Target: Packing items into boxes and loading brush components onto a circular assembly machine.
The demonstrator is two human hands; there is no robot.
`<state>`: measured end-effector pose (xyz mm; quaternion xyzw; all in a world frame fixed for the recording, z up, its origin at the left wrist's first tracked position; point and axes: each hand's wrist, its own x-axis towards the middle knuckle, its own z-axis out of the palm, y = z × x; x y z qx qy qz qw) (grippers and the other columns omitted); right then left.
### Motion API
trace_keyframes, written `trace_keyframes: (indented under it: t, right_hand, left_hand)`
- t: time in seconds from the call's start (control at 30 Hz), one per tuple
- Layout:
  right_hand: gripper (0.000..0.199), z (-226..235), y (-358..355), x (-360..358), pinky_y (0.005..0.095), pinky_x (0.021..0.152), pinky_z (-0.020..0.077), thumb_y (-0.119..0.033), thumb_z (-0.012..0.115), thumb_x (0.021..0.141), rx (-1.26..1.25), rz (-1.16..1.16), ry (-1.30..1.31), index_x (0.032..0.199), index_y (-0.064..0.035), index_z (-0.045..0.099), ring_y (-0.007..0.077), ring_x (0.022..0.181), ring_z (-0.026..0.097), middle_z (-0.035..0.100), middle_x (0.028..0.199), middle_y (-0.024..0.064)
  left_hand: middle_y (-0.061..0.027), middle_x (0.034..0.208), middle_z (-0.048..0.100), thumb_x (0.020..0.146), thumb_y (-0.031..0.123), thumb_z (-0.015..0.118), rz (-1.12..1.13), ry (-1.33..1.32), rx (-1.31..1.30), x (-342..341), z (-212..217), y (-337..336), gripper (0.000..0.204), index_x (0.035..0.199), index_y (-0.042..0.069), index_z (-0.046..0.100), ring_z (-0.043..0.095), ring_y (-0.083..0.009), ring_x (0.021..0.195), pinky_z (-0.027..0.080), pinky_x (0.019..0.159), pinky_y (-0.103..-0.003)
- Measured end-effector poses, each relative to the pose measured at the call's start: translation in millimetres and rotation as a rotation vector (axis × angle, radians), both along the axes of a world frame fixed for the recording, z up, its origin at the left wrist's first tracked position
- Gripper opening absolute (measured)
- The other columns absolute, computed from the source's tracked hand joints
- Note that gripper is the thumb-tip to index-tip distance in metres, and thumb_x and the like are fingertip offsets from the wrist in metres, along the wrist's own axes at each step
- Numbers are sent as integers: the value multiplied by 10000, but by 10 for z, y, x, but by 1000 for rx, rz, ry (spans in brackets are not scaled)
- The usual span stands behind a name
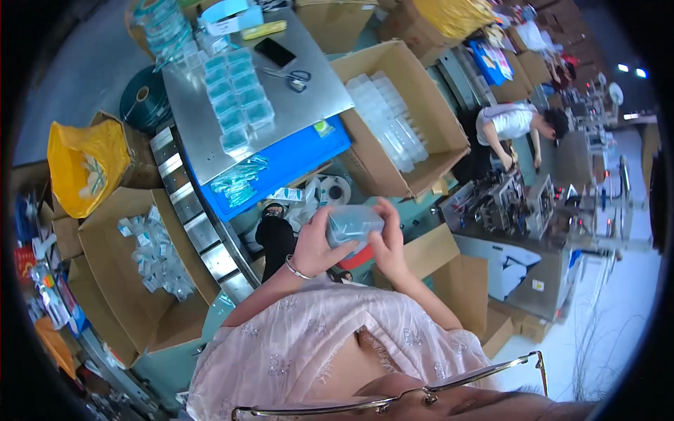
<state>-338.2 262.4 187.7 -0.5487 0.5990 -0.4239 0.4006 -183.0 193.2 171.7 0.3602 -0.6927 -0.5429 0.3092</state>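
Above my lap I hold a clear plastic box (353, 223) between both hands; it looks lidded, with something teal inside. My left hand (317, 245) grips its left side, thumb along the near edge. At the right end the fingers and thumb of my right hand (387, 242) close around it. Rows of small clear boxes with teal contents (237, 98) stand on the metal table (189, 119) ahead. Below them, teal strips (240, 184) lie in a blue tray (302, 151).
Scissors (297, 83) and a black phone (275, 52) lie on the table. A carton of clear plastic boxes (435, 105) stands right; another carton (112, 259) at left holds small clear boxes. An opened carton (463, 281) sits beside my right arm. A co-worker (509, 123) works at machinery farther right.
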Motion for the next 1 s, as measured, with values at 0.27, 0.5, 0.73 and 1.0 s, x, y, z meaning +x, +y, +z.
trace_keyframes:
  t: [0.27, 0.5, 0.73, 1.0]
  right_hand:
    - [638, 205, 921, 104, 232, 686, 435, -74, 625, 708, 70, -531, -350, 1227, 33, 271, 147, 884, 496, 408, 1135, 130]
    - [359, 230, 1324, -88, 227, 585, 439, -82, 653, 671, 97, -605, 52, 994, 8, 526, 102, 736, 522, 547, 833, 55]
    - [507, 174, 1293, -132, 249, 643, 424, -173, 713, 627, 193, -610, -13, 1049, 13, 502, 139, 731, 524, 557, 818, 93]
    - [666, 371, 1310, -273, 224, 730, 436, 95, 615, 649, 247, -282, -650, 1241, -9, 329, 106, 856, 507, 500, 1070, 64]
  left_hand:
    - [-219, 1135, 442, 594, 227, 723, 19, -32, -259, -472, 225, 850, 838, 1257, -1, 263, 464, -347, 1009, 381, 859, -385]
    - [-190, 1143, 433, 543, 238, 765, -259, -35, -176, -397, 399, 1120, 829, 1198, 12, 312, 447, -331, 1054, 375, 876, -369]
    - [-184, 1109, 429, 534, 294, 780, -530, -79, -372, -267, 269, 898, 776, 1137, 48, 359, 456, -322, 1031, 385, 845, -360]
    - [-157, 1020, 452, 573, 350, 736, -645, -58, -172, -169, 257, 604, 603, 995, 56, 420, 469, -325, 949, 392, 802, -360]
